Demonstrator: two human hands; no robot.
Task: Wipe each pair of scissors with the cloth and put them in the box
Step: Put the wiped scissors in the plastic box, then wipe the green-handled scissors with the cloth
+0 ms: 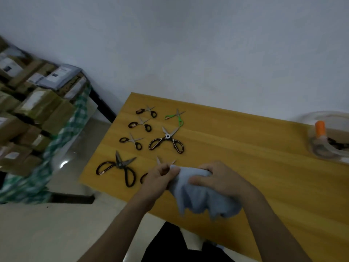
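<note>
A person is standing at a yellow table [245, 148], both hands working over its near edge. The left hand [160, 178] is gripping a small pair of scissors [160, 162], fingers curled round the part below the blades; two blade tips are poking out above the knuckles, spread apart, and a dark handle loop is showing left of the wrist. The right hand [217, 178] is pinching a pale blue cloth [204, 201], thumb pressed onto the fabric and fingers curled over its bunched top, which is touching the left hand's fingertips. The rest of the cloth is hanging in folds toward the table's near edge.

Six more scissors are lying open on the table, all left of or beyond the cloth: big black shears [119, 168] just left of the left hand, kitchen scissors [167, 139] beyond the hands, green scissors [176, 117] farther still, and three small black pairs in a column, near [132, 141], middle [140, 125] and far [147, 111].

Far right of the cloth, at the table's far right part, a clear box [321, 148] is sitting, cut by the frame edge. Inside, an orange handle [320, 129] is standing up, and something dark is lying beside it, possibly scissors, too blurred to tell.

Left of the table, cartons [34, 110] are stacked.
</note>
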